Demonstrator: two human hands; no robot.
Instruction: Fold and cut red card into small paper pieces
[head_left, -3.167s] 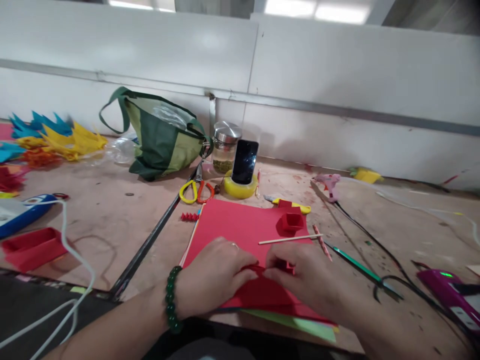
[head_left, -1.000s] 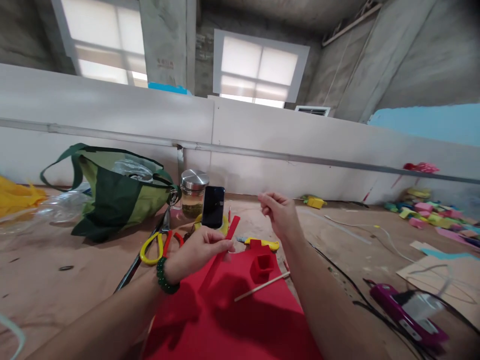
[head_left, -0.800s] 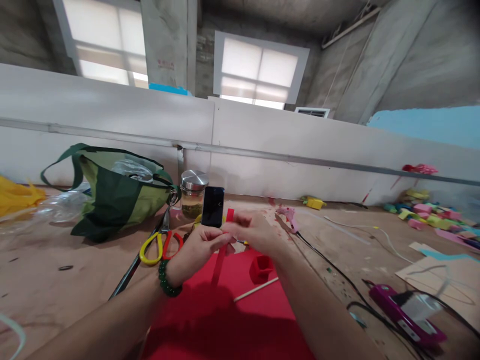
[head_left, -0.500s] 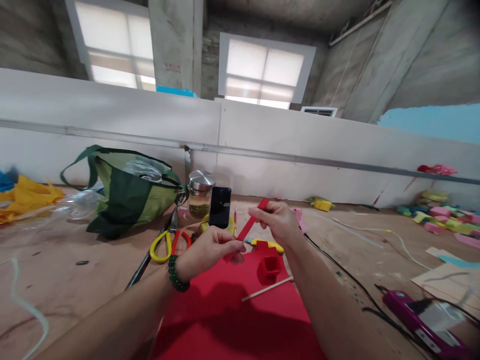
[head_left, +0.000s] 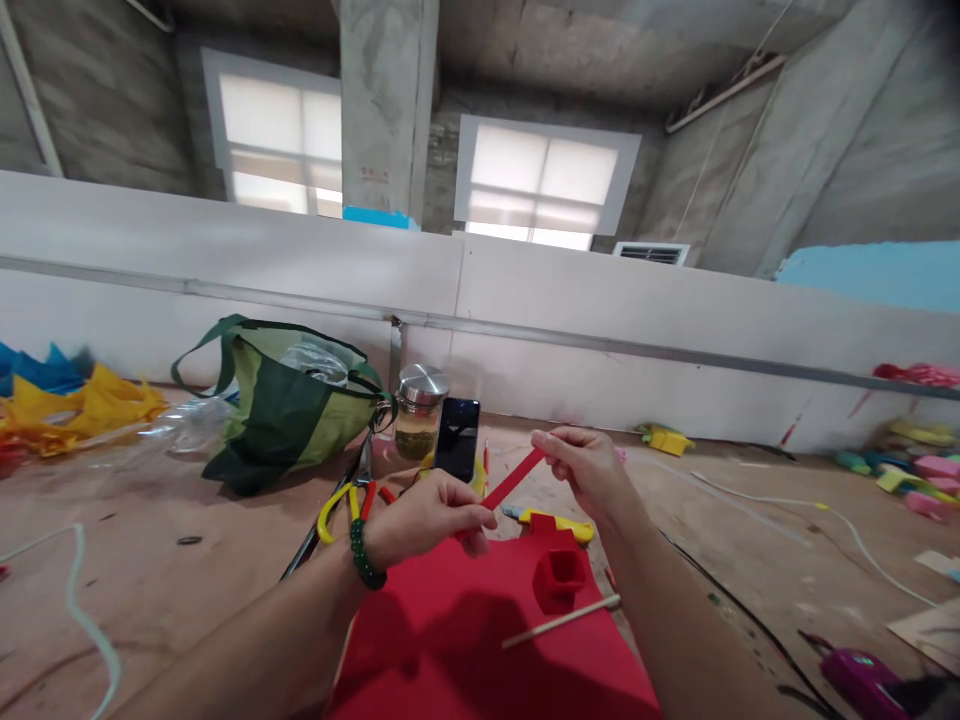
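A narrow red strip (head_left: 514, 480) is stretched at a slant between my two hands, above the work surface. My left hand (head_left: 439, 512), with a green bead bracelet (head_left: 363, 555) at the wrist, pinches its lower end. The upper end is pinched between thumb and fingers of my right hand (head_left: 589, 468). Below lies a red sheet (head_left: 450, 650). On the sheet stand a small open red box (head_left: 561, 578) and a thin wooden stick (head_left: 559, 622). A yellow utility knife (head_left: 559, 525) rests at the sheet's far edge.
Behind my hands are a phone (head_left: 457, 435), a lidded glass jar (head_left: 420, 415) and a green bag (head_left: 292, 420). Scissors with yellow and red handles (head_left: 337, 510) lie left of the sheet. To the right are a purple tool (head_left: 862, 680), a black cable (head_left: 742, 610) and colourful foam pieces (head_left: 926, 480).
My right hand has slid to the strip's upper tip, which no longer sticks out past its fingers. The view has shifted, so the table appears lower and farther right.
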